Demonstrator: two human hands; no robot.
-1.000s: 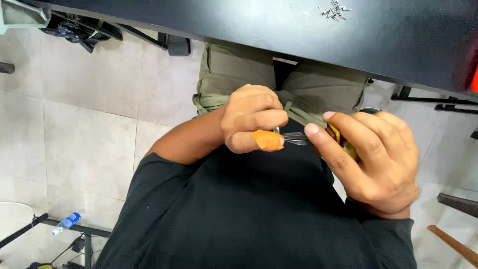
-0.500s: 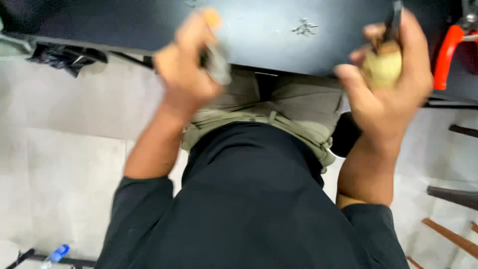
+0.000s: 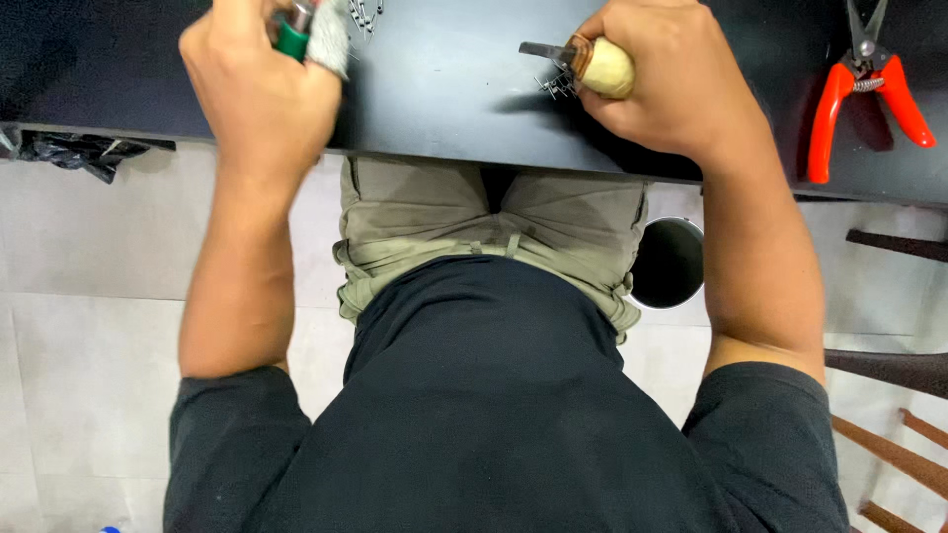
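a: both hands have dropped from chest height onto the black tabletop (image 3: 444,89) since the earlier frame; the left hand (image 3: 259,89) sits left of the small pile of staples (image 3: 553,86), the right hand (image 3: 664,84) just right of it.

b: what are the fingers doing?

a: right fingers (image 3: 632,30) are curled tight round a pale wooden-handled tool (image 3: 597,64); its dark metal tip points left, long axis running across the tabletop, the tip just above the staples; left fingers are wrapped round a green-handled tool (image 3: 293,39) with a grey part beside it; what it is, i cannot tell.

b: which hand is nearer the staples?

a: the right, almost touching; the left is well apart; more staples (image 3: 365,12) lie just right of the left hand; orange snips (image 3: 864,94) rest well to the right of the staples, untouched.
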